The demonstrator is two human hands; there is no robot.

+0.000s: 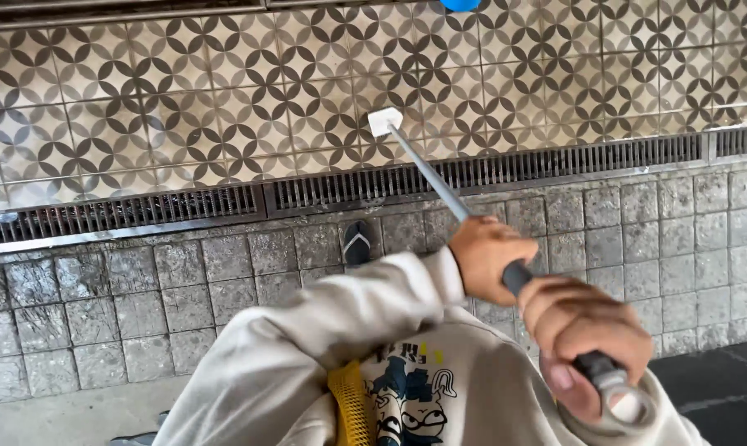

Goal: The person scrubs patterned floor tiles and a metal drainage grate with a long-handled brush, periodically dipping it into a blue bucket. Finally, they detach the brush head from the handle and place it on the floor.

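Both my hands grip a long metal pole (435, 182) with a dark grip and a ring at its near end. My left hand (487, 258) holds it higher up the shaft. Near the ring end, my right hand (590, 330) is closed around the dark grip. The pole slants up and left to a small white head (384, 121) that rests against the patterned wall tiles (184, 99). My cream sleeve (324, 322) and printed sweatshirt fill the lower middle of the view.
A long metal drain grate (472, 173) runs along the foot of the patterned tiles. Below it lie grey stone pavers (142, 297). My foot in a dark sandal (357, 242) stands on the pavers. A blue object (459, 4) shows at the top edge.
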